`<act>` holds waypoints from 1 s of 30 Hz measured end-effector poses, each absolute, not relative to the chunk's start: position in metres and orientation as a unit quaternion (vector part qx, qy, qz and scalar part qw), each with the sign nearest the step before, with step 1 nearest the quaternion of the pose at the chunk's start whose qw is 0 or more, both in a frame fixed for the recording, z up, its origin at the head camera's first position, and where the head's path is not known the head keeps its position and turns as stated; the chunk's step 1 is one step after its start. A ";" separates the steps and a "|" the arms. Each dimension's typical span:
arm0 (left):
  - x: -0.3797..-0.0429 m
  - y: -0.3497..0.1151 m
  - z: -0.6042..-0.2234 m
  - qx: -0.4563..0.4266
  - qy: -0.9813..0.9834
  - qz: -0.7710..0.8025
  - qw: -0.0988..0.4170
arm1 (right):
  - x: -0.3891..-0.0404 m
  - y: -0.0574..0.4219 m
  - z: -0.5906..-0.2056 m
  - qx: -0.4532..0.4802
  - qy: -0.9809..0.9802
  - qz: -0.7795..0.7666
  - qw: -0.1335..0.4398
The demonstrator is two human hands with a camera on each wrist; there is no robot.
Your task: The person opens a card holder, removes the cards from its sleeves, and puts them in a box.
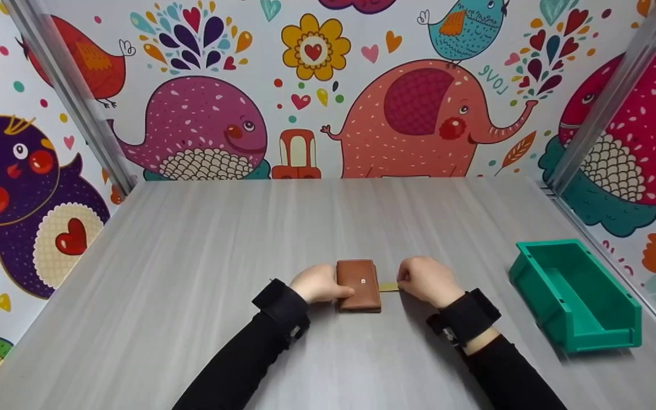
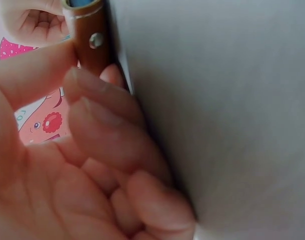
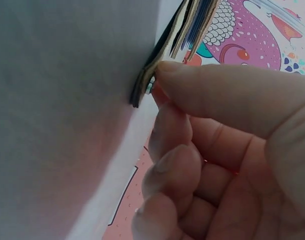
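Note:
A brown leather wallet [image 1: 358, 299] lies at the middle of the table, with a small silver stud [image 2: 96, 40] on it. My left hand [image 1: 319, 283] grips its left edge, thumb across the top face and the other fingers curled low beside it. From the wallet's right side a narrow yellowish tab [image 1: 388, 287] sticks out. My right hand [image 1: 430, 280] pinches the end of this tab between thumb and forefinger. In the right wrist view, a small shiny fastener [image 3: 150, 85] shows by the fingertips, and the wallet's layered edges [image 3: 192, 25] fan out above.
A green plastic bin [image 1: 578, 302] stands at the right of the table [image 1: 191, 239]. Printed cartoon panels [image 1: 305, 102] wall the table at the back and on both sides. Black bands [image 1: 470, 316] are strapped round both wrists.

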State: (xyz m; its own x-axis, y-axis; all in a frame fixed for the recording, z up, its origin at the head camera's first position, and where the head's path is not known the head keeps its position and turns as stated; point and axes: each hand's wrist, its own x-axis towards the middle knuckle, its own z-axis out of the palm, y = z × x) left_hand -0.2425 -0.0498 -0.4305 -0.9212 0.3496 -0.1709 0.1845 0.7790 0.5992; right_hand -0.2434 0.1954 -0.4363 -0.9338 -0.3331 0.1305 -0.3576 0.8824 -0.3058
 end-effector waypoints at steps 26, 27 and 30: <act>-0.234 -0.017 -0.418 0.116 0.972 0.205 0.016 | -0.242 0.194 -0.436 0.173 -0.970 0.167 0.032; -0.233 -0.015 -0.418 0.118 0.973 0.198 0.010 | -0.242 0.194 -0.436 0.174 -0.970 0.167 0.033; -0.232 -0.007 -0.419 0.125 0.977 0.172 -0.014 | -0.242 0.194 -0.436 0.171 -0.970 0.168 0.033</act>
